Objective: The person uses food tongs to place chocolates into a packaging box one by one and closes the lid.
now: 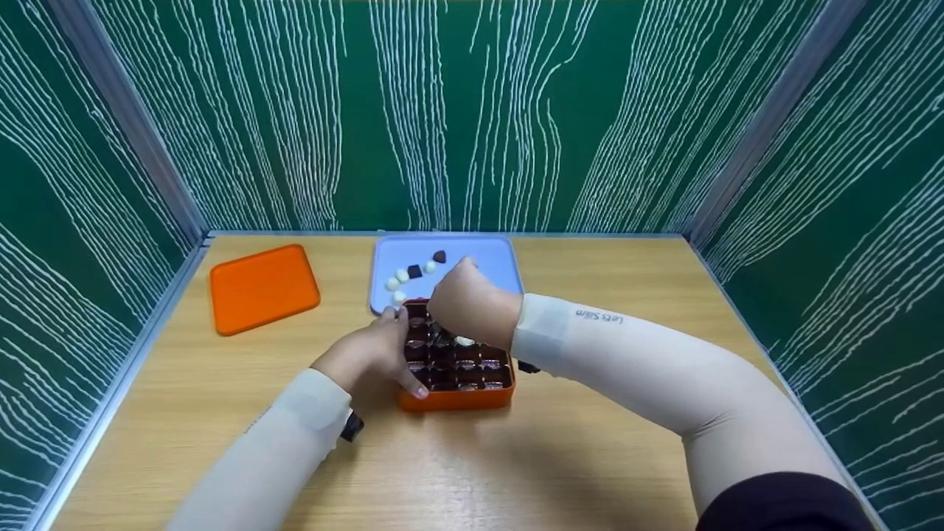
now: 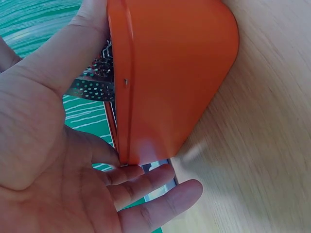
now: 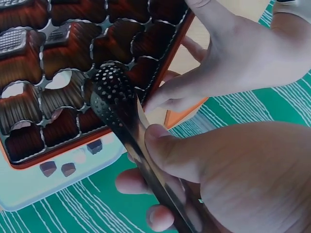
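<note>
Right grip holds tongs above the compartmented orange box.

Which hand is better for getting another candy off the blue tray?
Probably the right hand: it holds the tongs and is at the box's far end, near the tray. The left hand is busy holding the side of the box.
</note>
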Demonstrator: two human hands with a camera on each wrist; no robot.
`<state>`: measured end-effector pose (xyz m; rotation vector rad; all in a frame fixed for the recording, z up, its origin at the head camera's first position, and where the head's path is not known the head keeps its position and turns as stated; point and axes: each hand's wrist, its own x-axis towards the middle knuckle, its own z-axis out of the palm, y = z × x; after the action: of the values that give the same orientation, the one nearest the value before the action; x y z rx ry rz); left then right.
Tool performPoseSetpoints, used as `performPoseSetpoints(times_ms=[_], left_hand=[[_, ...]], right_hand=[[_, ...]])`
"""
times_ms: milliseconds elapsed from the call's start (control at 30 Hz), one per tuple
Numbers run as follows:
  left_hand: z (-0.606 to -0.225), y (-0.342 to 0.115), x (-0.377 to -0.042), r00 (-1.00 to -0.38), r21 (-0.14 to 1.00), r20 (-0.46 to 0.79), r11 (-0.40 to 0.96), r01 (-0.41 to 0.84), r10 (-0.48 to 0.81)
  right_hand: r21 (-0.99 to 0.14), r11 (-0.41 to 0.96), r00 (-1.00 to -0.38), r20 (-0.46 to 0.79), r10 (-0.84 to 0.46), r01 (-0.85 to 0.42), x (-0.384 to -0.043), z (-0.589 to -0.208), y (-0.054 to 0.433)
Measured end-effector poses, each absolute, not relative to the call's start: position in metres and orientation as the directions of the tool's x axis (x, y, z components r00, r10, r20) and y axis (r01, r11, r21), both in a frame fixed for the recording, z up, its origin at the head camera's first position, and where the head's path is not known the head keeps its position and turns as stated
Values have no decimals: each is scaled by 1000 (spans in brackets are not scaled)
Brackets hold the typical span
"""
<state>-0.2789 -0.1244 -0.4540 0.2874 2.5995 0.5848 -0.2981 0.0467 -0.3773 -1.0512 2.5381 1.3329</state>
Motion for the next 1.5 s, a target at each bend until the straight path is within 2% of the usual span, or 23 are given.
performPoseSetpoints(times_ms=[400, 633, 733, 867, 1000, 1100, 1233, 1367, 1500], left_hand=[[-455, -123, -280, -873, 454, -380, 884, 112, 306], [-452, -125, -280, -874, 443, -384, 890, 109, 298], [-454, -124, -280, -875, 449, -378, 886, 112, 302], [-457, -124, -281, -876, 446, -377, 888, 114, 302], [-455, -124, -280, -876, 434, -382, 894, 112, 295], [-454, -124, -280, -878, 437, -377, 893, 113, 295], [-455, -124, -280, -877, 455, -378, 885, 104, 297], [-458, -124, -281, -870, 453, -394, 886, 96, 296], [-459, -123, -281, -867, 438, -397, 893, 108, 300]], right_hand=[[698, 363, -756, -401, -517, -618, -301, -382, 45], [696, 355, -776, -498, -387, -624, -299, -388, 15], [676, 358, -764, -536, -360, -644, -303, -393, 7], [681, 333, -749, -512, -419, -652, -304, -387, 13], [675, 376, -745, -407, -528, -635, -305, -369, 34], [607, 479, -750, -331, -573, -634, -316, -351, 56], [442, 670, -797, -225, -561, -596, -346, -342, 90], [311, 796, -854, -164, -494, -520, -378, -362, 126], [172, 883, -895, -185, -406, -436, -398, -391, 155]])
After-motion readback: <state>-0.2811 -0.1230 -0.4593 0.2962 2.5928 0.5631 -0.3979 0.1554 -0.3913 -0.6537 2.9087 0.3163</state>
